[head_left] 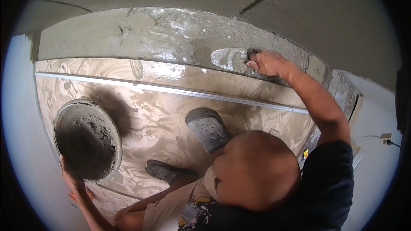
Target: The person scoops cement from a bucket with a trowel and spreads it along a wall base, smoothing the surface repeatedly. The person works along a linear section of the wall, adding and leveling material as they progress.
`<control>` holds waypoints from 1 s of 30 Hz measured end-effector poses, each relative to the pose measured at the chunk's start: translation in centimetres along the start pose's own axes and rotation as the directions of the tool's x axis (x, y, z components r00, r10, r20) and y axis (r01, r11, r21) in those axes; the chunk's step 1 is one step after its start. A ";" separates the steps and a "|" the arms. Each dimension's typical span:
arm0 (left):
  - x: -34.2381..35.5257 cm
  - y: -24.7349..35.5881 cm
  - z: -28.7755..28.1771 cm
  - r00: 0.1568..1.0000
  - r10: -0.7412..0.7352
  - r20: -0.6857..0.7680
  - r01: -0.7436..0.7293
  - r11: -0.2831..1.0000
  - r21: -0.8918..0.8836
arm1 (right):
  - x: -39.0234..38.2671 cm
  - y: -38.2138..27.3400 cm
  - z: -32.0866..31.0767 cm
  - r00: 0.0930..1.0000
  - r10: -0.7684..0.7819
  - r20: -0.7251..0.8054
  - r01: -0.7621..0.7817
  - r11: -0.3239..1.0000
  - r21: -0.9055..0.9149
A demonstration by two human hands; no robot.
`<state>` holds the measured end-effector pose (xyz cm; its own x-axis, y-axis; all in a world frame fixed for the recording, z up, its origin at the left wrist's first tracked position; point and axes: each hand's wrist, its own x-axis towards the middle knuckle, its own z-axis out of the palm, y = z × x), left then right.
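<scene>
While working the trowel against the rough grey band across the upper part of the frame, hold the blade nearly flat, with the leading edge slightly raised, so as to press material in rather than drag it off. See the trowel just right of upper centre, tip pointing left, gripped by its handle in the closed right hand. Find the tub at the lower left, with the left hand against its lower-left side; impossible to tell how far closed, or whether bearing the tub's weight. Note the grey mortar clinging inside, lost in shadow deeper down.

Judging by the coarse texture toward the right of the band and the smoother stretch at left, probably best to take short, overlapping strokes and blend them leftward. Go lightly over the wet sheen near the middle, to avoid tearing the surface. Bring the tub nearer the blade, if possible, to shorten each reach. Mind the metal straightedge lying across the smeared tile floor, just above the grey clog at mid-frame: avoid treading on it or dropping lumps along it.
</scene>
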<state>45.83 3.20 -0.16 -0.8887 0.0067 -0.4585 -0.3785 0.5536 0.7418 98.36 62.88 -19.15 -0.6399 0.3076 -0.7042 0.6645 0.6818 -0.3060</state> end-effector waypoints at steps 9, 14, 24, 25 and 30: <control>-0.9 -0.3 0.6 0.998 0.064 -0.009 -0.063 0.997 0.053 | -1.5 5.0 1.0 0.994 0.108 0.001 -0.105 0.965 -0.239; 0.8 -3.4 -3.8 0.992 0.123 0.007 -0.123 0.992 -0.023 | -4.9 4.2 0.5 0.951 0.133 -0.280 -0.174 0.977 -0.125; 1.7 -2.3 -3.6 0.998 -0.042 -0.046 0.042 0.999 0.000 | -11.7 8.8 5.0 0.927 0.374 -0.018 -0.374 0.926 -0.055; 1.5 -2.2 -3.2 0.997 -0.036 -0.061 0.036 0.999 0.007 | -12.8 10.3 5.9 0.913 0.406 -0.036 -0.407 0.913 -0.027; 2.2 -2.5 -4.5 0.998 0.043 -0.040 -0.040 0.997 0.062 | -15.8 17.2 7.1 0.846 0.478 -0.238 -0.468 0.878 0.100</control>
<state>43.68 -1.97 -0.82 -0.9137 -0.0033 -0.4064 -0.3259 0.6034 0.7278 122.62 65.01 -17.85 -0.3156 0.7438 -0.5892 0.9216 0.3882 -0.0036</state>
